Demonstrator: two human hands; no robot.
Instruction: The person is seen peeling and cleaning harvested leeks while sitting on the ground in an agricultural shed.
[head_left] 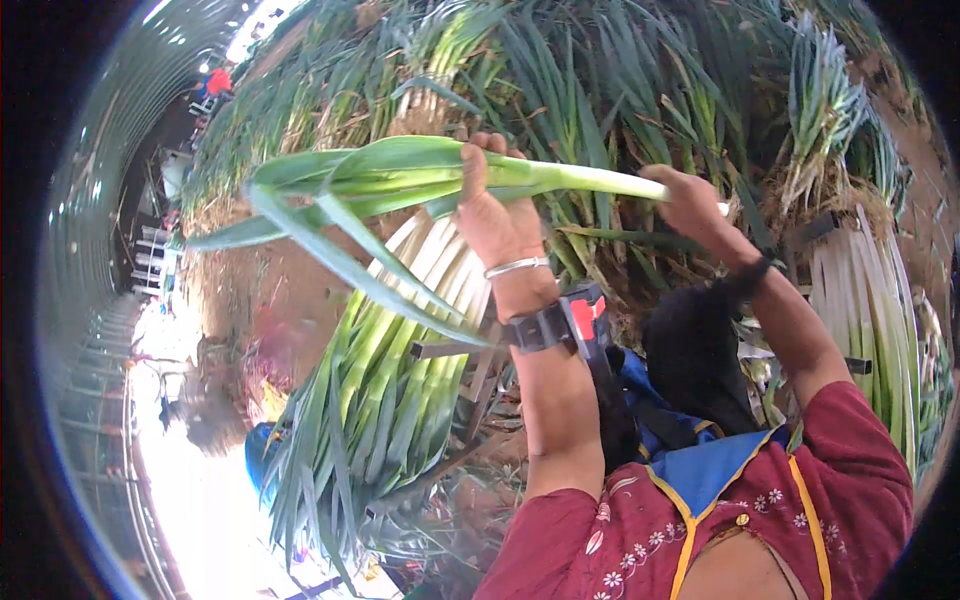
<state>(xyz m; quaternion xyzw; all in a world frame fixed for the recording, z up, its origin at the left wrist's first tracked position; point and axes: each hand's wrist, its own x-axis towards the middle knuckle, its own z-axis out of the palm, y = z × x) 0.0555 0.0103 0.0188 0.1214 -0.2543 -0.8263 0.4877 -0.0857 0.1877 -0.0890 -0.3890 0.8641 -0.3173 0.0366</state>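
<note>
A single leek (585,178) is stretched nearly level across the upper middle, with its green leaves to the left and white shank to the right. My left hand (500,215) is closed round it where the leaves begin to spread; several leaves fold over and hang down on that side. At the white end, my right hand (695,208) grips the shank, and a small pale tip shows beyond the fingers. Below my left hand lies a bundle of clean leeks (400,345), white ends toward the far side, resting on a metal rack (450,350).
A big heap of untrimmed leeks (570,80) with dry leaves fills the far side. More white leeks (865,300) lie on the right, beside a rooted, soil-covered bunch (815,140). Brown soil (240,270) shows on the left, near a curved translucent wall (90,330).
</note>
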